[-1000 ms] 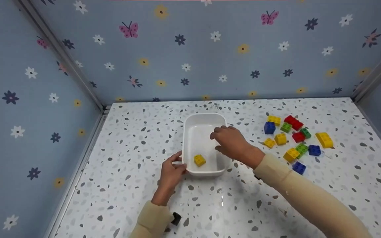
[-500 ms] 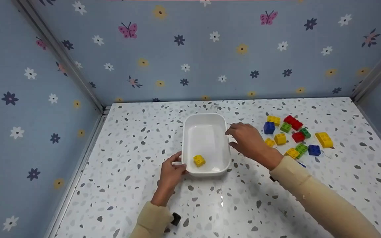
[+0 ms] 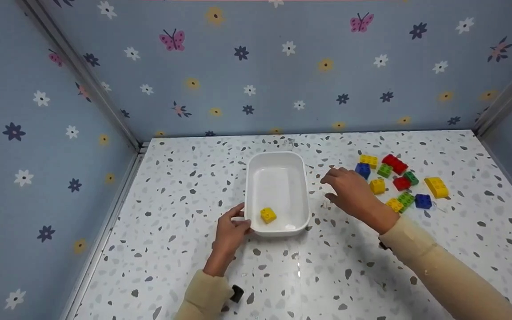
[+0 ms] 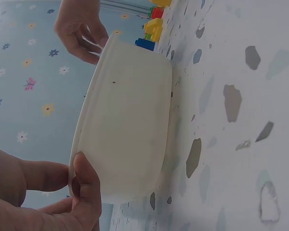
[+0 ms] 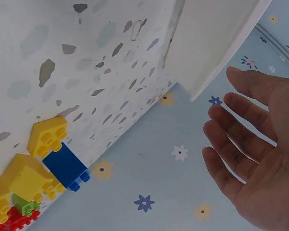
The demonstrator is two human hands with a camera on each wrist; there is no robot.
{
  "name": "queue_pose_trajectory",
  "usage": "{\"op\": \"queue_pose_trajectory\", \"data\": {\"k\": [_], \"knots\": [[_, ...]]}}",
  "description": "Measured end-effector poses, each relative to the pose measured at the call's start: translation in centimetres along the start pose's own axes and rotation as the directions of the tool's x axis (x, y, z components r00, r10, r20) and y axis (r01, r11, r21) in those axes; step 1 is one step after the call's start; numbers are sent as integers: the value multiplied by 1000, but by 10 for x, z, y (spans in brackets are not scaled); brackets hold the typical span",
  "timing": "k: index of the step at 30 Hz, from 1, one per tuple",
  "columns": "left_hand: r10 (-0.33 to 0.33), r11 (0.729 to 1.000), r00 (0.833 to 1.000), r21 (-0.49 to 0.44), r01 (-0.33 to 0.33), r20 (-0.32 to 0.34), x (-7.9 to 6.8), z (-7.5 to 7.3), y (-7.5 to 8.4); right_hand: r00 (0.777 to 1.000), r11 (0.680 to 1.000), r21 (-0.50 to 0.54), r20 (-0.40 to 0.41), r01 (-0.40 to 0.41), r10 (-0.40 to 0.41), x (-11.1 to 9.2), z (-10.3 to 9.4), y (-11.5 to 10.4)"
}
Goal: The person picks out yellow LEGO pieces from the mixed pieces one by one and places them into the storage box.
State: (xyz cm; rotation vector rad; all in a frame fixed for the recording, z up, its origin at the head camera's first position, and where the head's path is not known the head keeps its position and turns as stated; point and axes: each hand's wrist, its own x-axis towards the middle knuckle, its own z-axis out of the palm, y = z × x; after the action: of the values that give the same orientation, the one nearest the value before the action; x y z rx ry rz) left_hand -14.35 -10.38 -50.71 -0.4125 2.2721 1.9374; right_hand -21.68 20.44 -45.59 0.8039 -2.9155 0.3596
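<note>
A white rectangular bin (image 3: pixel 276 184) stands on the speckled table with one yellow toy brick (image 3: pixel 268 215) lying inside, near its front left corner. My left hand (image 3: pixel 230 231) holds the bin's left rim, pinching it between thumb and fingers, as the left wrist view also shows. Between the bin and the loose bricks, my right hand (image 3: pixel 349 193) hovers over the table. Its fingers are relaxed and hold nothing; the right wrist view shows the bare palm (image 5: pixel 269 192). Closest to this hand are a blue brick (image 3: pixel 363 170) and a yellow brick (image 3: pixel 377 186).
Several loose bricks lie at the right: a red brick (image 3: pixel 394 164), a green brick (image 3: pixel 405 201), another blue brick (image 3: pixel 423 201) and a larger yellow brick (image 3: pixel 436 187). My right forearm passes over the table's right front. Patterned wall panels (image 3: pixel 274 66) bound the back and sides.
My right hand has moved right, from above the bin to beyond its right rim, towards the loose bricks. My left hand, the bin and the brick inside have stayed put.
</note>
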Motion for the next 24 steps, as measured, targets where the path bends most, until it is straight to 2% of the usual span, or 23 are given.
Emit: {"op": "queue_pose_trajectory", "data": {"k": [12, 24], "knots": [[1, 1000, 1000, -8, -2, -11, 2, 0, -3, 999, 999, 40, -27, -19, 20, -19, 4, 22], [-20, 1000, 1000, -4, 20, -21, 1, 1, -2, 994, 993, 43, 0, -111, 111, -38, 7, 45]]}}
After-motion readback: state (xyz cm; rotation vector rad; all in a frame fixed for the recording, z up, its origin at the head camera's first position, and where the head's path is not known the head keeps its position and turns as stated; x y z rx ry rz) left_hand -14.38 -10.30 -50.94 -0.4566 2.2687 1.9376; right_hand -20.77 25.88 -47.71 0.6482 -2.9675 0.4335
